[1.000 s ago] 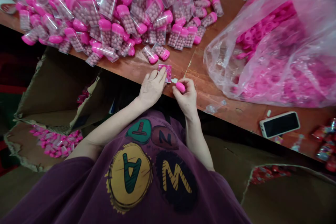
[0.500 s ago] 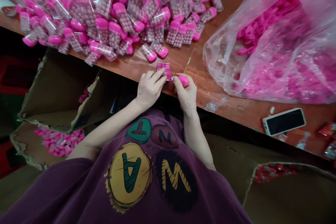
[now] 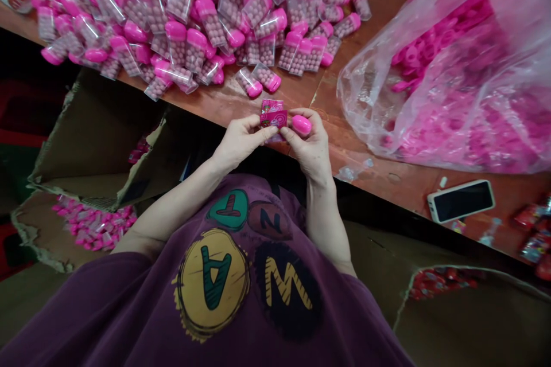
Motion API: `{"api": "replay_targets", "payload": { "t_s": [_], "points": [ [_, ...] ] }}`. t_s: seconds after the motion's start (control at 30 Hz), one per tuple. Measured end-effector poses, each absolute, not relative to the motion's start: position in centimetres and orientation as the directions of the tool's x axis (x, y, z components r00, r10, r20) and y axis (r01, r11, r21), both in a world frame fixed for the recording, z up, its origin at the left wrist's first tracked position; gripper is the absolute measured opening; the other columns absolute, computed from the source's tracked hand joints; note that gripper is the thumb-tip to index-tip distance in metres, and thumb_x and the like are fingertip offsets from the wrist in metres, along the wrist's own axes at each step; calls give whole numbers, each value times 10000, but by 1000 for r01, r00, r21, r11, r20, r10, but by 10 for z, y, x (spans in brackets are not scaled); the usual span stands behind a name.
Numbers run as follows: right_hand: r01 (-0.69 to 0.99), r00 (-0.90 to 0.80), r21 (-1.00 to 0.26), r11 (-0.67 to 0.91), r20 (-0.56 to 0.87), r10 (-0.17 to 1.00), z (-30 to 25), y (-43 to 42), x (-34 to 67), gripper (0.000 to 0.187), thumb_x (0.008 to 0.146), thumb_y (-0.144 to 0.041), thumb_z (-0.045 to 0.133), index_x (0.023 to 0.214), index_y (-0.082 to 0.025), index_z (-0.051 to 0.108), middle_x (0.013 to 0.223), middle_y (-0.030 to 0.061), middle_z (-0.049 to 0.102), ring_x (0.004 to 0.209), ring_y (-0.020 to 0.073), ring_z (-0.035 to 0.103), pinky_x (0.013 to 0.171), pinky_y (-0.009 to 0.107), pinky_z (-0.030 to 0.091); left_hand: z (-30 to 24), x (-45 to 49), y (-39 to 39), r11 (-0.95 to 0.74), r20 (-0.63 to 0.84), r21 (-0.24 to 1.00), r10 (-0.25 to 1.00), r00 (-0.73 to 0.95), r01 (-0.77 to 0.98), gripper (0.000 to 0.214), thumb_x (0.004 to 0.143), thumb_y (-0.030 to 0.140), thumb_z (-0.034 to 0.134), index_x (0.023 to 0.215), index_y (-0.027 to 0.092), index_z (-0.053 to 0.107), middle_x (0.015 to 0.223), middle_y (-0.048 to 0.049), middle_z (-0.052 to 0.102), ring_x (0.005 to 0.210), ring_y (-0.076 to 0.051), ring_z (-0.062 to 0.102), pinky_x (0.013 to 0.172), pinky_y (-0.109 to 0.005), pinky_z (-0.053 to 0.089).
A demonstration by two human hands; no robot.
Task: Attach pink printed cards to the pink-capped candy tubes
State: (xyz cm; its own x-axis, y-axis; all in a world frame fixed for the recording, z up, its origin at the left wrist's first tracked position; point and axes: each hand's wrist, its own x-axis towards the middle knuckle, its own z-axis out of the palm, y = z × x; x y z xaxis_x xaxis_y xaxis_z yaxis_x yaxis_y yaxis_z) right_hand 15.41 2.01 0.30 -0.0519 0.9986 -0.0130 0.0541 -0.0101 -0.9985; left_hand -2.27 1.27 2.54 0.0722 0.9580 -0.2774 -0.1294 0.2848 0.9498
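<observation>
At the near edge of a brown worktable (image 3: 297, 90), a person in a purple shirt (image 3: 241, 298) holds a pink-capped tube (image 3: 299, 124) just above the tabletop, between both hands. The tube lies on its side, its long axis running crosswise in front of the person, with the rounded capped end pointing to the person's right. The right hand (image 3: 310, 149) is curled shut around that end, thumb and fingers pinching it. The left hand (image 3: 241, 140) is likewise nearly closed, thumb and forefinger nipping a small printed label (image 3: 272, 116), which stands against the tube's other end; whether it is already stuck on cannot be told. Beyond the hands, a heap of filled tubes (image 3: 193, 17) spreads across the far side of the table. A clear plastic bag (image 3: 451, 69) of loose pink caps slumps on the person's right, with a phone (image 3: 460, 201) lying flat in front of it. An open cardboard box (image 3: 94, 137) stands below the table on the person's left.
</observation>
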Motion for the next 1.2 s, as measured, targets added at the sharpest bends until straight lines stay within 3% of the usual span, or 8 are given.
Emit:
{"api": "replay_targets", "payload": {
  "t_s": [0.13, 0.3, 0.43, 0.63, 0.8, 1.03, 1.1, 1.2],
  "points": [
    [-17, -75, -995, -97, -95, 993, 1, 15, 146, 550, 821, -569, 855, 1242, -303, 622, 1055, 4, 724, 972, 201, 722, 988, 431, 636, 22, -20, 13, 345, -352, 909, 936, 12, -234, 267, 805, 244, 892, 628, 144, 719, 565, 14, 585, 514, -53, 417, 490, -207, 286],
    [-60, -6, -994, -87, -87, 996, -10, 12, 135, 531, 832, -590, 840, 1229, -308, 629, 926, -29, 679, 833, 163, 688, 894, 380, 634, 17, -11, 9, 356, -394, 855, 919, -26, -377, 368, 806, 214, 901, 557, 134, 643, 527, 16, 560, 463, -40, 440, 440, -197, 294],
    [-19, 57, -998, -67, -68, 996, -15, 11, 128, 475, 895, -597, 754, 1238, -303, 607, 982, 0, 693, 864, 175, 691, 889, 378, 627, 20, -3, 10, 407, -466, 802, 884, -32, -438, 370, 791, 240, 940, 599, 126, 645, 561, 28, 564, 462, -27, 441, 407, -179, 288],
    [242, 82, -970, 40, 61, 995, -11, 17, 129, 222, 969, -364, 601, 1165, -265, 636, 1094, 26, 722, 904, 177, 696, 882, 367, 609, 19, -6, 13, 466, -505, 781, 863, 19, -416, 393, 860, 291, 906, 608, 122, 656, 540, 13, 577, 435, -32, 457, 393, -171, 317],
    [477, 76, -870, 126, 184, 980, -11, 36, 135, 209, 957, -265, 526, 1124, -241, 650, 1073, 40, 750, 948, 207, 704, 934, 393, 576, 8, -27, 13, 449, -509, 826, 854, -110, -341, 409, 908, 293, 859, 592, 136, 653, 474, 13, 560, 382, -40, 449, 372, -169, 310],
    [774, 5, -633, -7, -4, 1000, -16, 48, 136, 146, 938, -308, 644, 1066, -242, 667, 916, 76, 753, 905, 296, 696, 899, 490, 572, 8, -44, 13, 430, -521, 818, 836, -174, -382, 431, 880, 349, 888, 608, 159, 614, 489, 30, 534, 397, -32, 421, 360, -161, 265],
    [757, 48, -653, 2, 58, 997, -11, 45, 137, 175, 963, -368, 650, 1071, -233, 670, 1032, 104, 750, 989, 307, 692, 935, 514, 572, 10, -41, 13, 432, -530, 797, 835, -146, -421, 419, 889, 329, 882, 618, 153, 616, 514, 27, 544, 417, -27, 429, 377, -156, 281],
    [544, 100, -838, 54, 129, 987, 0, 36, 136, 316, 984, -534, 662, 1093, -237, 663, 1107, 85, 718, 1055, 263, 684, 970, 463, 585, 13, -33, 13, 413, -523, 780, 843, -127, -470, 407, 895, 308, 880, 627, 144, 622, 542, 27, 554, 439, -23, 443, 403, -156, 305]
  ]
}}
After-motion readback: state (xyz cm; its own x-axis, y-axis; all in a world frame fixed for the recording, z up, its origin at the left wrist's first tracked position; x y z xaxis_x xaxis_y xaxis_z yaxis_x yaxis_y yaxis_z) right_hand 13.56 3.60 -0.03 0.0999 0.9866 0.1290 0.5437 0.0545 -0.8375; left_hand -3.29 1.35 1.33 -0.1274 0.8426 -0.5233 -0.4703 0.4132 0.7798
